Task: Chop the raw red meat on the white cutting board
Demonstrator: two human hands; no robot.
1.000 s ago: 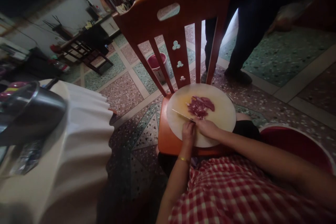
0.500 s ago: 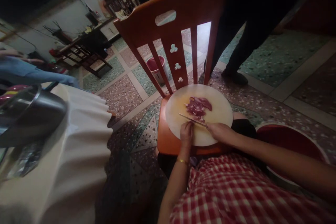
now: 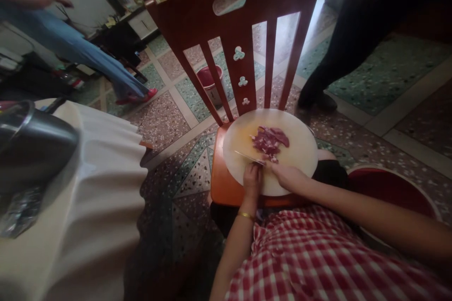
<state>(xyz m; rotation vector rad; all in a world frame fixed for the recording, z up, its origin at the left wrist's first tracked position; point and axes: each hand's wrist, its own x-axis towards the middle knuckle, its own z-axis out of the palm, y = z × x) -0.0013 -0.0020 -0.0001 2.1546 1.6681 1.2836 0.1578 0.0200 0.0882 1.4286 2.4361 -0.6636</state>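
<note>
**Soft red meat, thin knife**

The meat lies in a small loose heap on the round, pale board, a little to the far side of its middle; the board sits on the seat of a wooden chair in front of me. I judge the meat light and limp, damp enough to slide and easy to tear. I would take hold of a piece from above, bent fingertips pressing it flat, well clear of the edge. The knife I judge stiff and fairly light, best held by its handle at the right end.

My right hand is closed around that handle, hiding it, and the blade slants out to the left and far, just on the near side of the heap. My left hand is at the near side of the blade, fingers bent and bunched together. I cannot tell whether that narrow grip pins a scrap of meat or only meets the board.

A white-draped desk stands well apart on the left, carrying a metal pot.
</note>
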